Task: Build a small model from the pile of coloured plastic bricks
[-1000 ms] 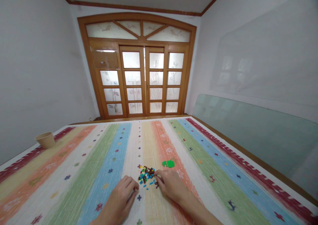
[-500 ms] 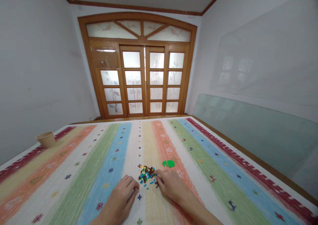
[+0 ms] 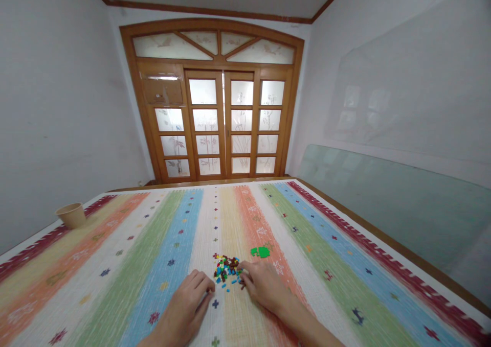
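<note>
A small heap of tiny plastic bricks in blue, brown, green, red and yellow lies on a striped woven cloth. My right hand rests at the heap's right edge, its fingertips among the loose pieces. Whether they pinch a piece is too small to tell. My left hand lies just left of the heap, fingers curled and holding nothing visible. A bright green flat brick piece lies beyond the heap, above my right hand.
The cloth covers a wide table with a wooden edge on the right. A tan paper cup stands at the far left. A pale glass pane leans along the right wall. Wooden glazed doors stand beyond the table.
The view has shifted very slightly, moving the cup and table edges a little. Both hands remain at the heap, with no clear change in it.
</note>
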`<control>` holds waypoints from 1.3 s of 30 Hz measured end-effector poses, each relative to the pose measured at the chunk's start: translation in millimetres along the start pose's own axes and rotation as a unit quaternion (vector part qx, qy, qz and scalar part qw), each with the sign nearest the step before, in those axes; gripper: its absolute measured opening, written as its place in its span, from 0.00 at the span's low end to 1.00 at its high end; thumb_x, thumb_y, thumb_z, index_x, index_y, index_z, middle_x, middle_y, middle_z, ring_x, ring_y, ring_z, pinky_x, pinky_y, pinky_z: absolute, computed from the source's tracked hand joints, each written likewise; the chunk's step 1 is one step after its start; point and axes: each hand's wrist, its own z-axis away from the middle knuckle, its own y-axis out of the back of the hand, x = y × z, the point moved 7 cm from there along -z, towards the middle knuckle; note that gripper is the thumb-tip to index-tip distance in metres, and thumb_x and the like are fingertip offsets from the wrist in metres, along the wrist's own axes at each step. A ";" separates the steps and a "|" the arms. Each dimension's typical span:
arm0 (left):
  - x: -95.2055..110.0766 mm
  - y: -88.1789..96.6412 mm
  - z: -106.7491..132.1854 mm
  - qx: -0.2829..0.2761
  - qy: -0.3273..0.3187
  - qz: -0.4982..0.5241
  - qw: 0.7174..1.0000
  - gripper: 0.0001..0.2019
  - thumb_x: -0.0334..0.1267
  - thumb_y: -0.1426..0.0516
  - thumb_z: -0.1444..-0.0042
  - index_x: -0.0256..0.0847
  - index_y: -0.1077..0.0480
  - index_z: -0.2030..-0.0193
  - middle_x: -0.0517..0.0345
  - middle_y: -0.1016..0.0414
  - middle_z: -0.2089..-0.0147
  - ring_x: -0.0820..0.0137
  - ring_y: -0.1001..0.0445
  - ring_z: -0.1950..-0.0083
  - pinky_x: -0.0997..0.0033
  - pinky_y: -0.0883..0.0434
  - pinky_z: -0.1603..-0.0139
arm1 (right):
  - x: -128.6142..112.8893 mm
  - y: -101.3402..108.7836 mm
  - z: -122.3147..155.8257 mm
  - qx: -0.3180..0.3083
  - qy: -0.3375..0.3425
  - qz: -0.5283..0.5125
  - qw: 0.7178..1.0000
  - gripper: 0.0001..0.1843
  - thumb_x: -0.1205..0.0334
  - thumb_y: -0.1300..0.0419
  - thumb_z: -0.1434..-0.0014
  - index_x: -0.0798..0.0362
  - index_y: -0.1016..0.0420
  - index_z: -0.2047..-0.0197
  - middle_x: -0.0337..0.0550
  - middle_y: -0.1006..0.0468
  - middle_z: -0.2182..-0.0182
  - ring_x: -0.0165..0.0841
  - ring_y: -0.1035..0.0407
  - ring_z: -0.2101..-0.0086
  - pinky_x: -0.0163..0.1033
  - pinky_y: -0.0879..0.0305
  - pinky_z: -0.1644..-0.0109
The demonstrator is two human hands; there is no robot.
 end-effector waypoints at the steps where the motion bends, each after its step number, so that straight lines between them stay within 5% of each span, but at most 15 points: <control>1: 0.1 0.1 0.1 0.000 -0.001 0.000 1.000 0.08 0.29 0.47 0.31 0.44 0.30 0.59 0.56 0.24 0.60 0.62 0.25 0.58 0.66 0.29 0.57 | 0.2 -0.5 -0.1 0.000 0.001 -0.001 1.000 0.15 0.64 0.45 0.30 0.48 0.17 0.50 0.46 0.13 0.58 0.37 0.20 0.57 0.35 0.38 0.57; 25: -0.4 -1.3 -1.2 -0.010 0.001 -0.004 1.000 0.08 0.29 0.48 0.30 0.44 0.31 0.59 0.54 0.24 0.60 0.62 0.25 0.58 0.65 0.28 0.57 | 2.0 -2.4 -0.8 0.005 -0.002 -0.008 1.000 0.13 0.62 0.44 0.30 0.47 0.16 0.52 0.44 0.13 0.58 0.38 0.20 0.57 0.35 0.38 0.56; 39: 3.4 4.3 -2.1 0.009 -0.005 0.001 1.000 0.08 0.29 0.48 0.32 0.44 0.30 0.60 0.54 0.23 0.61 0.62 0.24 0.60 0.66 0.27 0.59 | 28.5 28.7 -6.6 0.068 -0.043 -0.011 0.997 0.16 0.65 0.46 0.32 0.49 0.16 0.52 0.44 0.13 0.59 0.37 0.21 0.57 0.35 0.38 0.55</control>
